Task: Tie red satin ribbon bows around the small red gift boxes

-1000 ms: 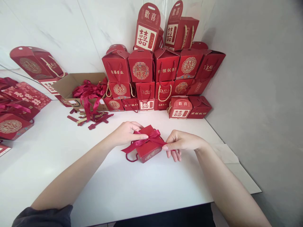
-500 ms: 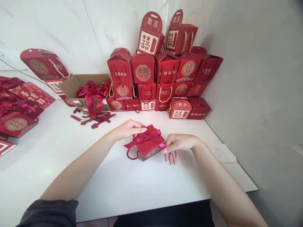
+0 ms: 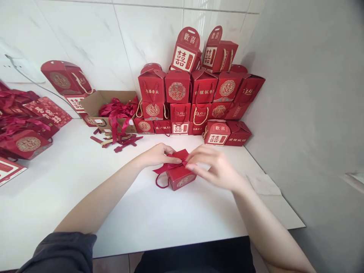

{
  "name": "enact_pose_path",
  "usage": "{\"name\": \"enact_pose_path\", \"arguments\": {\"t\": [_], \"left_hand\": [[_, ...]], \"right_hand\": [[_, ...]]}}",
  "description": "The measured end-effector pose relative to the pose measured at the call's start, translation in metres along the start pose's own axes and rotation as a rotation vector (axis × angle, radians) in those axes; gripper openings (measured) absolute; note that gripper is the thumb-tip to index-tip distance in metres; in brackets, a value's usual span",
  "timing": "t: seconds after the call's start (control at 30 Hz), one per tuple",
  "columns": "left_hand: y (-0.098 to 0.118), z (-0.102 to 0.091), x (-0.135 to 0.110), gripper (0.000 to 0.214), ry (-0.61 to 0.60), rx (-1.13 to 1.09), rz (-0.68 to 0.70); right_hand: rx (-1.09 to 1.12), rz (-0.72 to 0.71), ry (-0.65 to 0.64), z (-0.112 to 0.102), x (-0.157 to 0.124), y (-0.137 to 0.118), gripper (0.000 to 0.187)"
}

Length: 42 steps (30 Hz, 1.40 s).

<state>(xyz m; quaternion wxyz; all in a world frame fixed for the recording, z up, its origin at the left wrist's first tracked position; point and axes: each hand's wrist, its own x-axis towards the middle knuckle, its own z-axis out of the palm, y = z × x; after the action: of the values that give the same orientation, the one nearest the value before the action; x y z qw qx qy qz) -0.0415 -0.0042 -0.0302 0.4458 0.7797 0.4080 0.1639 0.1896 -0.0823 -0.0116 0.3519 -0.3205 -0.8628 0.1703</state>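
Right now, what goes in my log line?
left hand on red ribbon | right hand at ribbon | red gift box on white table

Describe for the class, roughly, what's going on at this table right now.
A person is handling a small red gift box on a white table. The left hand pinches a dark red ribbon on top of the box, while the blurred right hand touches the ribbon's far side. Behind them, red gift boxes stand stacked, and a cardboard carton holds more ribbon.

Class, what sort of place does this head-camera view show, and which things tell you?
Probably a workroom for wedding gifts: stacked red double-happiness gift boxes and a cardboard carton of red ribbons.
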Motion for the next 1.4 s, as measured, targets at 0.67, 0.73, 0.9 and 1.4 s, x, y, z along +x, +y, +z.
{"name": "enact_pose_path", "arguments": {"t": [0.67,0.73,0.9,1.4], "left_hand": [[-0.007,0.005,0.002,0.053,0.012,-0.007,-0.009],[-0.005,0.005,0.001,0.052,0.021,0.018,-0.010],[0.003,0.011,-0.005,0.054,0.128,0.251,0.002],[0.021,0.010,-0.010,0.042,-0.156,0.173,0.172]], "right_hand": [[0.306,-0.085,-0.380,0.022,-0.008,-0.005,0.024],[0.347,-0.072,-0.449,0.026,-0.009,-0.004,0.024],[0.703,0.036,-0.749,0.008,-0.012,0.010,0.024],[0.703,0.336,-0.332,0.010,-0.005,0.059,0.031]]}}
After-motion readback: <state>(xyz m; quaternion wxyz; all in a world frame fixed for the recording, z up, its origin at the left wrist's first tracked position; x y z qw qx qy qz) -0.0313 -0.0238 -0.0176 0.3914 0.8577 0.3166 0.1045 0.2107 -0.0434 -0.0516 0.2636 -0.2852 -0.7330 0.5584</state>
